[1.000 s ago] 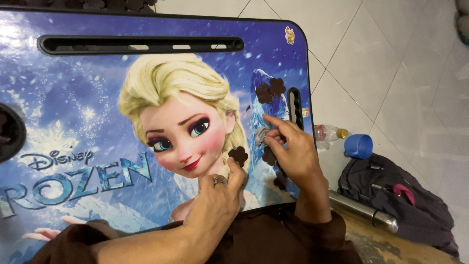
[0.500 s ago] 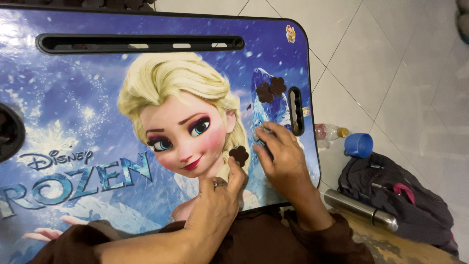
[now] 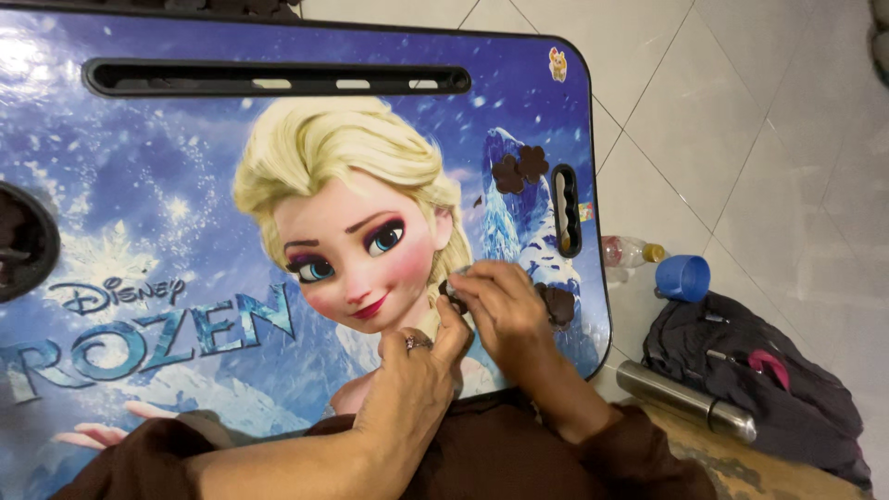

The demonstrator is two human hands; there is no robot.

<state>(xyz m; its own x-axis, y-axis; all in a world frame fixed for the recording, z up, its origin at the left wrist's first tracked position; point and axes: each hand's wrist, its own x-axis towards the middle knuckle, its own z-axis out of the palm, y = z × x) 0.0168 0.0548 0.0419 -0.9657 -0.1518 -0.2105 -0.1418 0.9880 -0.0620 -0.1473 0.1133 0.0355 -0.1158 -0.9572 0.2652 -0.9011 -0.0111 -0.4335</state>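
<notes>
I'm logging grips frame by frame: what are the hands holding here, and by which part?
A small dark brown flower-shaped piece is pinched at its edges between the left hand and the right hand, just above the blue printed lap table.

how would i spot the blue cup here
Start at the lap desk and go off its right edge onto the tiled floor. The blue cup sits there between a plastic bottle and a dark bag, the only solid blue item.
</notes>
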